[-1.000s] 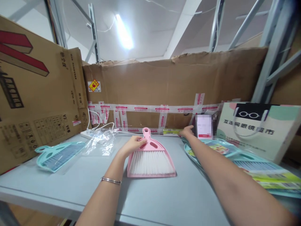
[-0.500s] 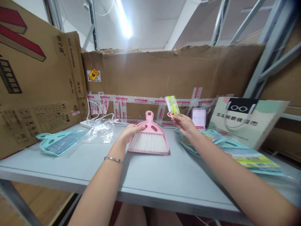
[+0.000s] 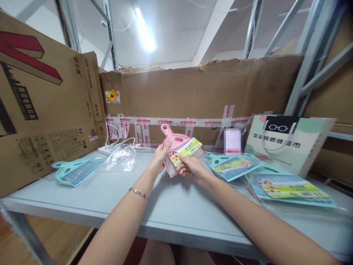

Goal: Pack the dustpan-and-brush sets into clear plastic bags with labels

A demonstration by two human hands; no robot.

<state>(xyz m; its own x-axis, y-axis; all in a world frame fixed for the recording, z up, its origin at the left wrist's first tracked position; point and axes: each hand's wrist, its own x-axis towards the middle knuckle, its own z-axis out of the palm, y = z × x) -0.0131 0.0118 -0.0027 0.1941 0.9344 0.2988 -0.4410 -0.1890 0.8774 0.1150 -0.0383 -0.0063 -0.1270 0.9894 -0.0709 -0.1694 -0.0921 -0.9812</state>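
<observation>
Pink plastic dustpan-brush set (image 3: 176, 139) now off grey bench (image 3: 176, 209), left grip (image 3: 159, 159) closed round it; right grip (image 3: 191, 169) pinches green-yellow paper card (image 3: 186, 148) (just fetched).

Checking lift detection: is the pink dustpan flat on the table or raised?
Raised, tilted: left hand holds the dustpan clear of the table, handle up; right hand holds a card against it.

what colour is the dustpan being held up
Pink dustpan, held by the left hand; the right hand holds a green-yellow label card against it. Head view.
</observation>
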